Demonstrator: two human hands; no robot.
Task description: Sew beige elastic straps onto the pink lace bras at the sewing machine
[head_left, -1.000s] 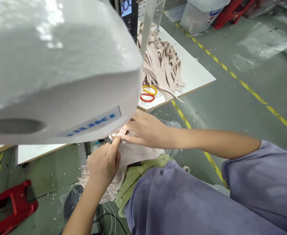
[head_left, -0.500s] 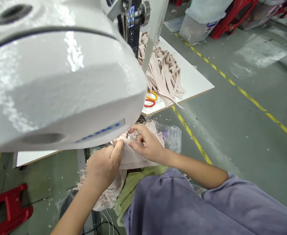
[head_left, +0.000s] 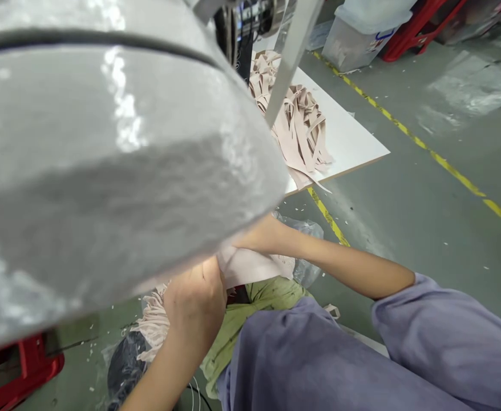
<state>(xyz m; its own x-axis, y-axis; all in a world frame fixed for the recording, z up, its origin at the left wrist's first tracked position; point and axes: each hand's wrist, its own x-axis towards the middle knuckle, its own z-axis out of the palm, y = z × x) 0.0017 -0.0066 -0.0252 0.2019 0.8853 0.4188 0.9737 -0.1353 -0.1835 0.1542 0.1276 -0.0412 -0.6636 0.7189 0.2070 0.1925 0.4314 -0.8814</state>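
Observation:
A large white sewing machine head (head_left: 139, 171) fills the upper left and covers the fingers of both hands. My left hand (head_left: 197, 294) is at its lower edge, beside a pale pink piece of fabric (head_left: 248, 267); its fingertips are out of sight. My right hand (head_left: 261, 235) reaches in from the right under the machine, over the same fabric, with its fingers hidden. Gathered pale lace fabric (head_left: 154, 319) hangs to the left of my left wrist. A green cloth (head_left: 271, 294) lies over my lap below the fabric.
Pale fabric strips (head_left: 304, 128) are heaped on a white table (head_left: 357, 145) at the back. Clear plastic (head_left: 312, 234) lies right of my right hand. A red stool (head_left: 28, 365) stands lower left, and a translucent storage box (head_left: 357, 40) is on the floor far off.
The view has moved closer to the machine head, which now covers my fingers and the scissors on the table. Both hands have gone further under it.

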